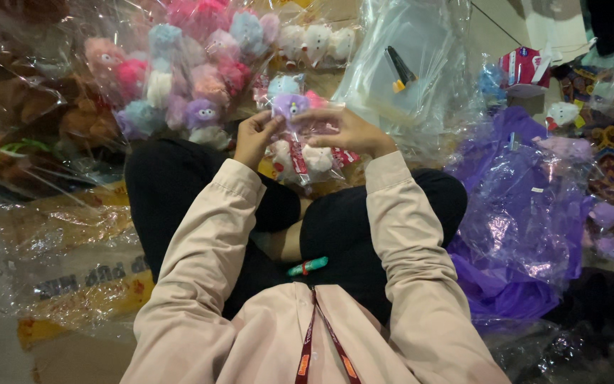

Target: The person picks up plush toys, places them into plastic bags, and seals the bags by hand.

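Observation:
My left hand (256,135) and my right hand (352,131) meet in front of me, both pinching a small purple plush toy (291,107) with round eyes. Under the hands lies a clear plastic packet (300,160) holding small white plush toys with red tags. I sit cross-legged in black trousers (179,178) and beige sleeves. A green and red marker (307,267) rests on my lap. A red lanyard (321,341) hangs from my neck.
A clear bag of pastel plush toys (179,78) lies ahead on the left, brown plush (30,107) further left. Clear plastic bags (413,64) stand ahead right, a purple plastic bag (520,213) on the right. Yellow printed plastic sheeting (72,263) covers the floor on the left.

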